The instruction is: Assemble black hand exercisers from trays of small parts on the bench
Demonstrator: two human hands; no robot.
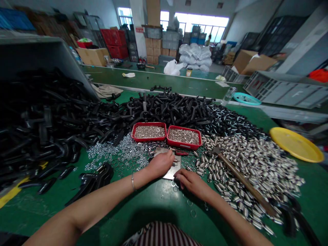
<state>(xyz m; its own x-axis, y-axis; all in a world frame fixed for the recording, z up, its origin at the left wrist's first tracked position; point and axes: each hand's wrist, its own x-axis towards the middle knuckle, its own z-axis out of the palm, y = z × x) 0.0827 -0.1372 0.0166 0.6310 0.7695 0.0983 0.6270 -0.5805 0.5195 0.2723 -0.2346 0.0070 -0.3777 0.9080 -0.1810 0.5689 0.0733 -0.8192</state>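
Note:
My left hand [162, 164] is closed over a flat metal plate [169, 175], its fingers pinched together. A small silvery ribbed piece [176, 160] sticks out beside its fingertips; what the fingers grip is hidden. By the plate's lower right corner, my right hand [190, 181] has its fingers curled in, and anything in them is too small to make out. Thin metal rings [174, 186] lie just below the plate. Behind it are pliers with red handles [181, 153], partly covered. Two red trays [184, 145] of small metal parts stand beyond the hands.
Black plastic handles [169, 107] are heaped at the back and left, spilling from a grey bin [77, 65]. Silvery threaded sleeves [246, 164] cover the right side, under a wooden-handled hammer [246, 182]. Loose nuts [112, 153] lie left. A yellow lid [296, 144] sits far right.

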